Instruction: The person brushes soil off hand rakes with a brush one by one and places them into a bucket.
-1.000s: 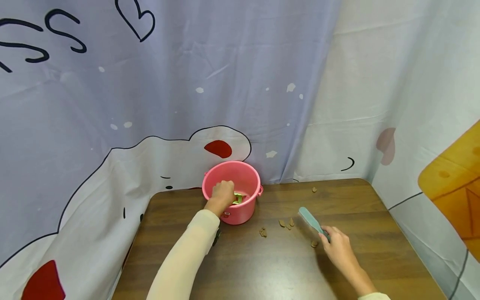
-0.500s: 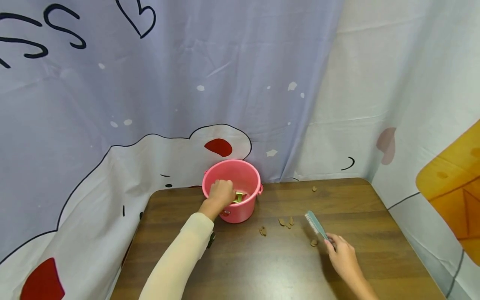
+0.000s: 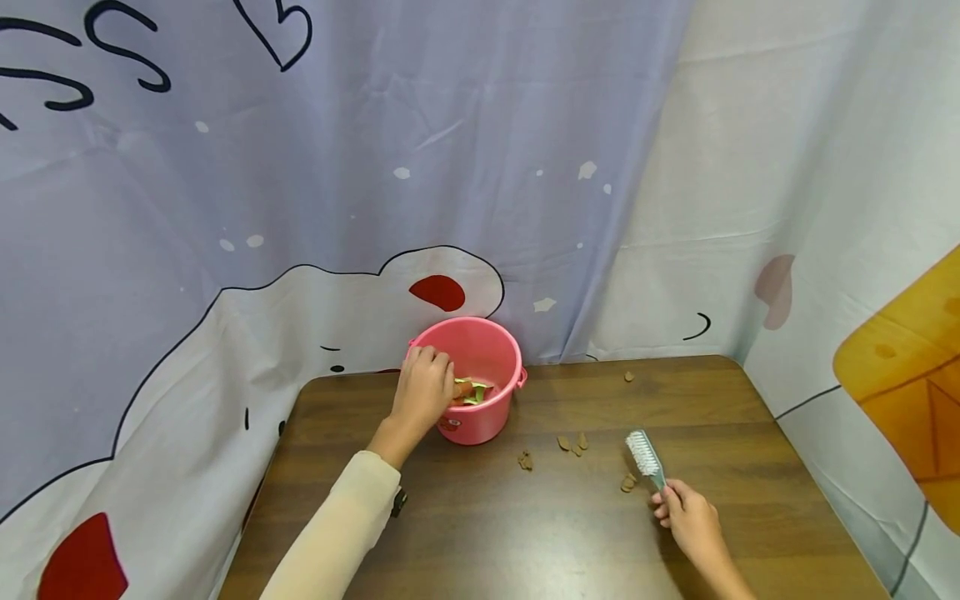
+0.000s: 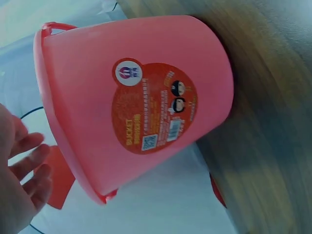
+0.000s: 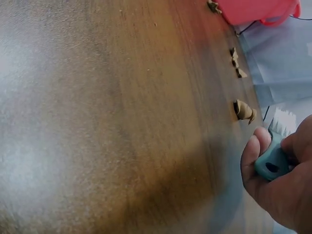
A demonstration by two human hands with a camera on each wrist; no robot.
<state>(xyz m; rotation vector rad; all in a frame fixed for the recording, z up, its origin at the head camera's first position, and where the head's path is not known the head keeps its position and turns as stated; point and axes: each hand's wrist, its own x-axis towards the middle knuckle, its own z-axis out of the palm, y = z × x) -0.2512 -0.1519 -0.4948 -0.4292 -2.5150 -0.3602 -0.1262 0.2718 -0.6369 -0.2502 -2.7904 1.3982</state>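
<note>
A pink bucket (image 3: pixel 483 427) stands near the table's back edge, with green and orange scraps (image 3: pixel 471 392) inside. My left hand (image 3: pixel 424 387) is over its left rim; in the left wrist view the fingers (image 4: pixel 33 163) are loosely bent beside the rim and hold nothing. On the right, my right hand (image 3: pixel 692 518) grips a small brush (image 3: pixel 645 454) by its teal handle, white bristles showing toward the head camera. Curled brown scraps (image 3: pixel 627 483) lie on the wood close by the brush. More brown scraps (image 3: pixel 576 446) are spread between brush and bucket.
The brown wooden table (image 3: pixel 525 533) has rounded back corners. A printed curtain (image 3: pixel 555 208) hangs right behind it and along the right side. One small brown scrap (image 3: pixel 628 377) lies near the back edge, and another clump (image 3: pixel 526 461) sits just right of the bucket's front.
My left hand has come up out of the bucket toward its left rim, fingers loosened. The brush has shifted right and toward me and turned, so its bristles now show.
</note>
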